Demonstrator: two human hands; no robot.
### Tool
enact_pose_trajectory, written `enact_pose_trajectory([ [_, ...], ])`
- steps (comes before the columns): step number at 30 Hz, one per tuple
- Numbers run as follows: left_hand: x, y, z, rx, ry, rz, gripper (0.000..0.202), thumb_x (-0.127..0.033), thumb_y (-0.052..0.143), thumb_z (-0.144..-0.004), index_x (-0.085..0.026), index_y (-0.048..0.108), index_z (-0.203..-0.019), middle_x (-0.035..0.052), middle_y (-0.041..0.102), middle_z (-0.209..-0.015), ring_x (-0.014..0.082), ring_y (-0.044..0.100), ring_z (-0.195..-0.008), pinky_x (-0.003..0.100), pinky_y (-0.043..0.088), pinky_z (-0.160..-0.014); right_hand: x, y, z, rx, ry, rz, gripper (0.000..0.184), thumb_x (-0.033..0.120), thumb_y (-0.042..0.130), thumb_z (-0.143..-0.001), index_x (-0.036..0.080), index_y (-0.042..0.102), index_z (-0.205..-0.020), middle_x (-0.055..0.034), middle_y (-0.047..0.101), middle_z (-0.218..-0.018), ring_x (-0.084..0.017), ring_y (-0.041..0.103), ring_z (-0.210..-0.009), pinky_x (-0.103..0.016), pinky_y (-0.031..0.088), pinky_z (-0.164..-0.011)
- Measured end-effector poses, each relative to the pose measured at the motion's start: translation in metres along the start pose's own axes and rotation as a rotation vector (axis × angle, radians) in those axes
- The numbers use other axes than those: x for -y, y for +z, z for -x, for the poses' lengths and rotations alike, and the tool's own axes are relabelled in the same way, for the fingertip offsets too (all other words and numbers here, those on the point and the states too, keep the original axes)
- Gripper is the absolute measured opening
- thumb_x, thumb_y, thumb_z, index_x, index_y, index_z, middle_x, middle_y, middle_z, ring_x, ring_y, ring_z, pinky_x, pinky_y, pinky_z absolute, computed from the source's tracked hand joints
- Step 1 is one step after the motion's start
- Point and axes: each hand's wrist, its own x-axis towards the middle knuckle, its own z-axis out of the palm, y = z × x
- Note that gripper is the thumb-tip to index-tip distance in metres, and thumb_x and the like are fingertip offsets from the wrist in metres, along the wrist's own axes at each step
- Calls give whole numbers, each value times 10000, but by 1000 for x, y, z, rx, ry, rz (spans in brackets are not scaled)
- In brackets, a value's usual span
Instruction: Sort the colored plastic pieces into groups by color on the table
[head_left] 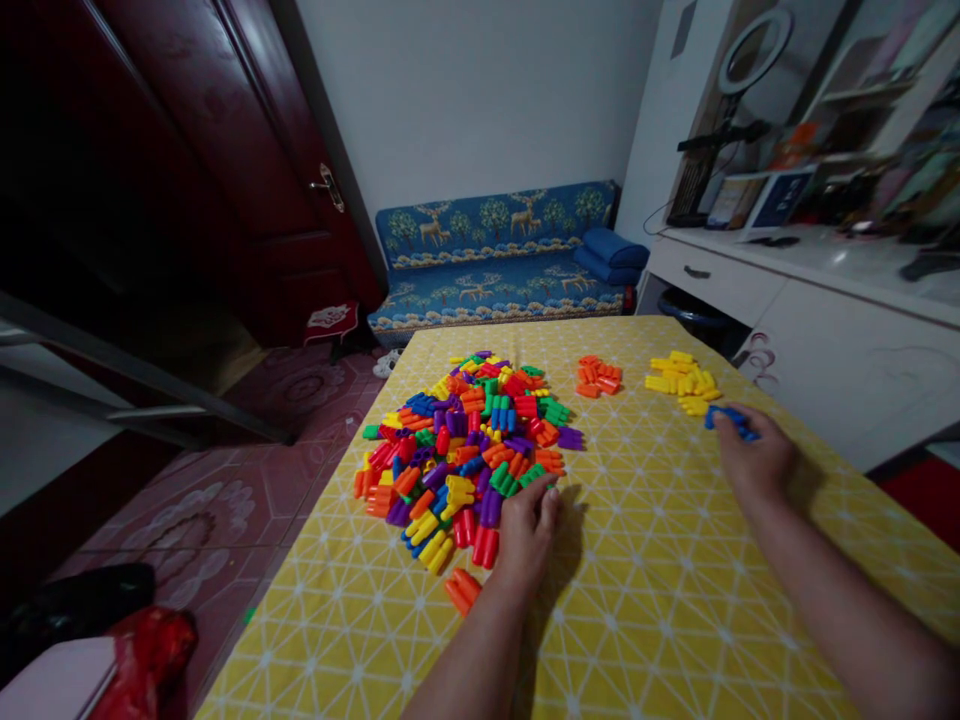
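Observation:
A large mixed pile of plastic building blocks (450, 430), shaped like joined tubes in red, orange, yellow, green, blue and purple, lies on the table's left half. At its right edge is my left hand (527, 525), fingers bent and close together beside a green block (532, 474); whatever they grip is hidden. Farther right, my right hand (757, 455) has its fingers closed on a blue block (733, 420), low over the table. Just beyond it sits a small heap of yellow blocks (681, 378). A group of orange blocks (598, 376) lies between that heap and the big pile.
A yellow patterned cloth covers the table (630, 590). One orange block (463, 590) lies near my left forearm. Behind stand a blue patterned sofa (487, 265) and, at right, a white dresser (847, 320). A dark red door (225, 150) is at left.

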Motion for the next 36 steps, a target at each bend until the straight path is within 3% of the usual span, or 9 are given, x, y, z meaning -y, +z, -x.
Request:
enact_pose_trajectory([
  [3,-1,1,-2,-12,-18,-1,403,-400,474,-953,-145,702,-1168,116,755,-976,238,694,-870,376,546,-817,-40,-11,-36,100,-11,294,422,401,655,-845,146,717,-1176,-275,680,-1112,-343,636,-1037,-479,412,-788],
  [8,-1,1,-2,0,-21,-17,381,-384,482,-947,-154,709,-1150,114,754,-969,236,687,-874,372,542,-813,-57,-8,-28,441,-307,459,486,449,705,-825,166,682,-1219,-246,625,-1270,-301,569,-1176,-448,392,-882],
  [15,-2,1,-1,6,-49,-15,377,-364,482,-940,-139,713,-1135,105,751,-876,219,676,-772,350,537,-742,-49,-9,-16,292,-429,522,676,524,552,-911,84,492,-1421,-293,370,-1514,-409,289,-1434,-562,270,-1048],
  [18,-3,1,-2,-9,-27,-26,355,-334,485,-933,-133,723,-1103,107,760,-924,224,685,-821,356,532,-780,-31,-11,0,264,-542,389,603,516,477,-944,81,537,-1356,-283,376,-1511,-384,295,-1443,-545,273,-1102],
  [22,-6,1,-3,-28,-5,-21,326,-309,482,-936,-140,735,-1053,91,766,-915,222,693,-845,347,530,-793,28,2,61,454,-592,92,474,494,501,-924,167,598,-1252,-198,467,-1472,-340,434,-1371,-530,395,-1075],
  [28,-9,-2,2,-129,89,0,276,-258,481,-946,-158,729,-1011,71,767,-940,200,701,-845,317,535,-782,119,46,167,605,-238,-403,390,421,483,-919,226,587,-1240,-118,617,-1327,-240,566,-1261,-458,470,-1064],
  [31,-9,-8,5,-256,229,-72,265,-216,458,-954,-170,696,-1064,79,748,-959,188,692,-853,307,535,-769,128,56,189,619,-102,-476,407,366,465,-918,217,555,-1286,-121,623,-1322,-239,581,-1245,-464,481,-1054],
  [34,-13,-17,3,-366,438,-311,263,-169,469,-934,-181,667,-1107,101,714,-1059,215,651,-1002,369,512,-882,124,57,193,627,-139,-477,435,286,507,-863,220,551,-1291,-113,619,-1329,-247,566,-1261,-483,457,-1081],
  [36,-16,-24,-1,-438,454,-531,316,-145,499,-901,-184,638,-1182,119,674,-1198,259,583,-1163,461,446,-1011,122,56,194,609,-172,-468,463,230,505,-830,212,553,-1290,-114,613,-1330,-241,559,-1264,-476,456,-1087],
])
